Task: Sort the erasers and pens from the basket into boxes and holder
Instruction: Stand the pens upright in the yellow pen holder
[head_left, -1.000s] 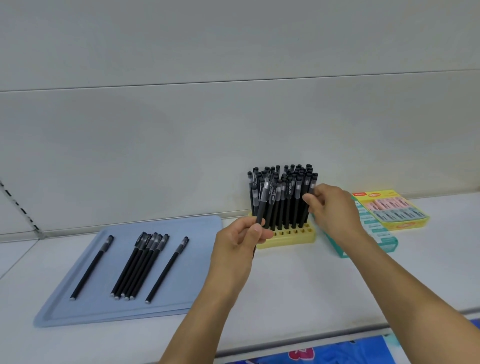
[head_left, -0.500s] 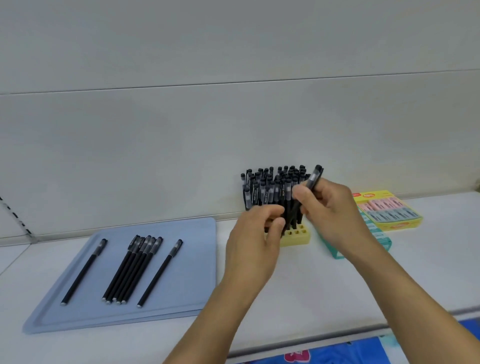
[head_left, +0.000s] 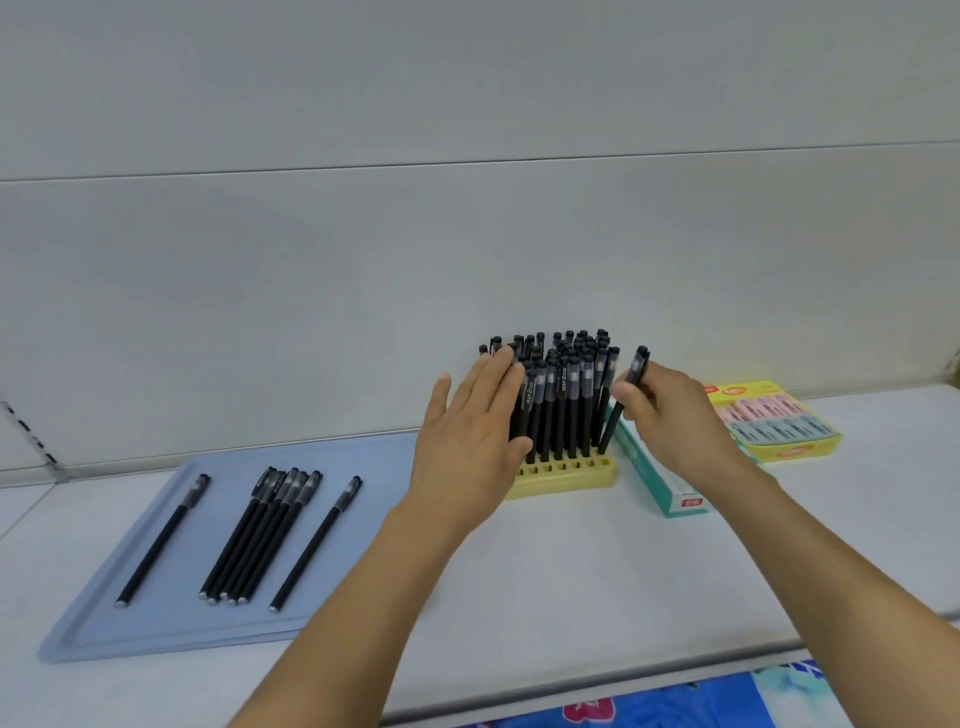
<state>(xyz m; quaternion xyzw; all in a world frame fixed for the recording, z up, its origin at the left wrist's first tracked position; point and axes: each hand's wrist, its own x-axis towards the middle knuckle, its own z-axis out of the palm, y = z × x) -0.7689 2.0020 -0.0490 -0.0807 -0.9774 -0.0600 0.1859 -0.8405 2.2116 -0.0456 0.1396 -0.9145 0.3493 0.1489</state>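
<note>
We see the yellow holder (head_left: 563, 475) packed with upright black pens (head_left: 561, 400), only its near row of holes bare. Our left hand (head_left: 475, 431), fingers straight, presses flat against the bundle's left side. Our right hand (head_left: 670, 410) pinches one pen (head_left: 623, 400), its tip at the holder's right edge — just beside the teal box (head_left: 657, 478). Farther right sits the yellow box (head_left: 779, 428) of pink and blue erasers. On the blue tray (head_left: 363, 457), left, lie loose pens (head_left: 260, 535) — bare tabletop (head_left: 597, 587) runs along the near edge.

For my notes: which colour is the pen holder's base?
Pale yellow pen holder, seen best in the head view.
</note>
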